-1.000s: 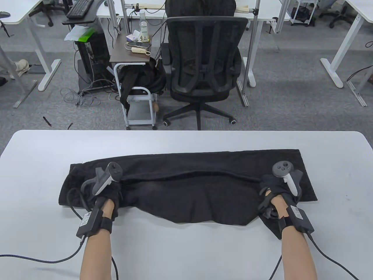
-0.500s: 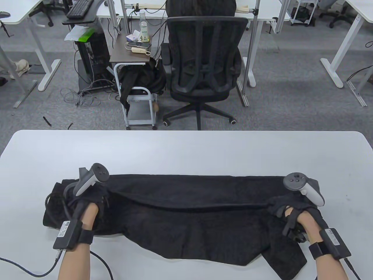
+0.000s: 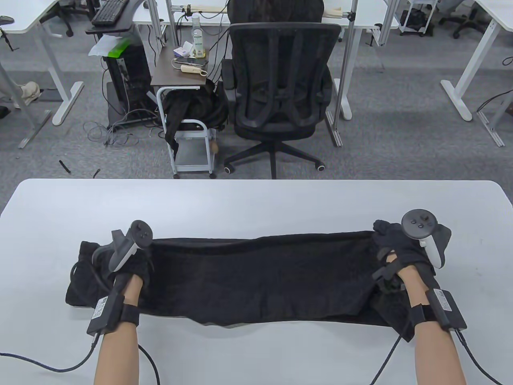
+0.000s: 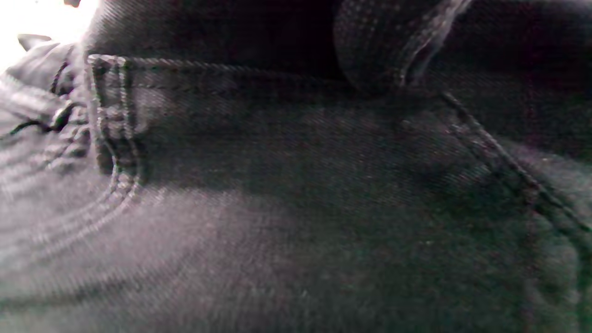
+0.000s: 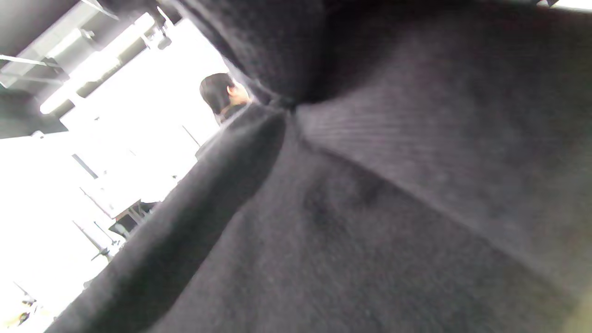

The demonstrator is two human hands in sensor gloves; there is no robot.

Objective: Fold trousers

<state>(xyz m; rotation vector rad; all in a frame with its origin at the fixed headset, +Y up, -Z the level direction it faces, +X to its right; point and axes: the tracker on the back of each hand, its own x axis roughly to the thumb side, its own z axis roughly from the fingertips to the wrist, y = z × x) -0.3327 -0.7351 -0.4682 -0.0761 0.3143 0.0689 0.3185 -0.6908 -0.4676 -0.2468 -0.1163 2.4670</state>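
you're mid-fold lengthwise: the trousers [image 3: 260, 276] lie across the table [image 3: 256, 200] near its 6 o'clock edge. your left hand [image 3: 134, 266] at 9 o'clock and right hand [image 3: 400, 254] at 3 o'clock each grasp the upper layer. next, judge alignment, lay it flat, let go.
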